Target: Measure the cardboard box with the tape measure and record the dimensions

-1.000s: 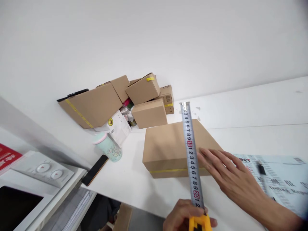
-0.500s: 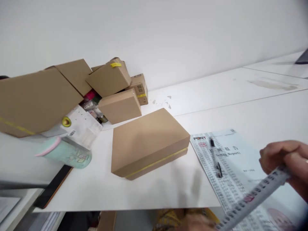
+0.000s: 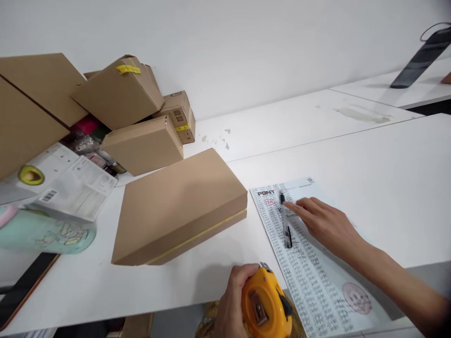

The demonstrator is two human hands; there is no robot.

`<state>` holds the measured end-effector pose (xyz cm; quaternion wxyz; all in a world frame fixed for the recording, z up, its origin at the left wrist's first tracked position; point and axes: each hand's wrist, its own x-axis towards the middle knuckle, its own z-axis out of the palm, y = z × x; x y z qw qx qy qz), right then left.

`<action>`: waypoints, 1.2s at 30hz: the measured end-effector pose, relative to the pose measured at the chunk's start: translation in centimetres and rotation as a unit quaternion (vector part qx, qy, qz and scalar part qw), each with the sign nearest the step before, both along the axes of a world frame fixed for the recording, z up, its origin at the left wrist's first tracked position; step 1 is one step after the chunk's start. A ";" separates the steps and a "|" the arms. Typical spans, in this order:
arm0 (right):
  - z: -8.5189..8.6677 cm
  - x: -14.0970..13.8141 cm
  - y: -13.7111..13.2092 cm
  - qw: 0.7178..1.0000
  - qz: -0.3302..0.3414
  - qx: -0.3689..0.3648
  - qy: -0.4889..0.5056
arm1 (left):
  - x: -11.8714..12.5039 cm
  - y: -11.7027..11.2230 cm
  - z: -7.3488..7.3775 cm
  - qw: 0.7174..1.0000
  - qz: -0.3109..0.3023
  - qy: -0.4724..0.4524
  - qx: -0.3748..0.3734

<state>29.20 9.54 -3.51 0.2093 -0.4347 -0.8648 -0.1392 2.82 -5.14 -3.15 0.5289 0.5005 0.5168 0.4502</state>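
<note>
My left hand (image 3: pixel 230 303) is wrapped round a yellow tape measure (image 3: pixel 266 303) at the bottom of the view, near the table's front edge. The tape's metal hook shows at the top of the case. My right hand (image 3: pixel 324 220) reaches in from the right over a printed report (image 3: pixel 305 281). Its index finger is stretched out to the black cap end of a clear pen (image 3: pixel 286 223) lying on the report; whether they touch is hard to tell. To the left of the report, a closed brown cardboard box (image 3: pixel 183 202) with yellow tape along its side lies flat.
Several cardboard boxes (image 3: pixel 141 145) are piled at the back left. Before them are a white package with an avocado picture (image 3: pixel 75 188) and a mint-green tumbler (image 3: pixel 52 232). A dark bottle (image 3: pixel 421 58) stands at the far right. The white table (image 3: pixel 88 291) ends at the front.
The pulled-out tape has gone back into its case. My right hand has let go of the tape and moved left to the pen. The view has shifted right.
</note>
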 end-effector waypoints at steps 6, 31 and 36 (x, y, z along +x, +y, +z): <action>-0.4 -0.2 4.3 0.964 0.116 0.085 -0.225 | 2.5 5.5 0.8 0.959 -0.040 0.209 0.190; -2.4 1.8 0.2 0.759 -0.123 -0.368 0.523 | 9.3 11.0 -1.6 0.671 -0.133 0.552 0.477; -3.0 2.1 -0.1 0.757 -0.140 -0.366 0.523 | 9.6 10.7 -2.1 0.657 -0.145 0.567 0.475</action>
